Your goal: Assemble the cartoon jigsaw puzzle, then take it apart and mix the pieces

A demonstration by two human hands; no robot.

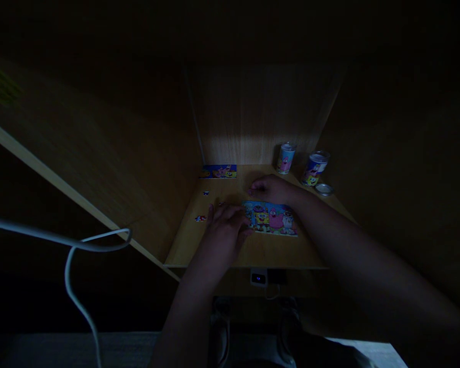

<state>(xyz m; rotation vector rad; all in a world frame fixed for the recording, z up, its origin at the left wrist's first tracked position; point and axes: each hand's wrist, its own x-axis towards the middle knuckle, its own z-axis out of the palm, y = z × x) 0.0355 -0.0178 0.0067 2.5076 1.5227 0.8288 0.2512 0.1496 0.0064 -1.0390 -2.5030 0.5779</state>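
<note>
A cartoon jigsaw puzzle (276,219), mostly assembled into a rectangle, lies flat on the wooden shelf. Over its left end is my left hand (226,225), fingers spread and fingertips at the puzzle's edge; it holds nothing that I can see. Just beyond the puzzle's far edge my right hand (270,189) hovers low with fingers curled together; whatever may be between them is hidden. Left of my left hand lie a loose puzzle piece (200,218) and, farther back, a smaller piece (206,193). Another small piece is partly covered by my left fingers.
A cartoon picture strip (219,171) lies at the back left. Two printed cans, one pink and blue (285,158) and one dark blue (315,168), stand at the back right beside a round lid (324,189). A white cable (71,276) hangs at left. Wooden panels enclose the shelf.
</note>
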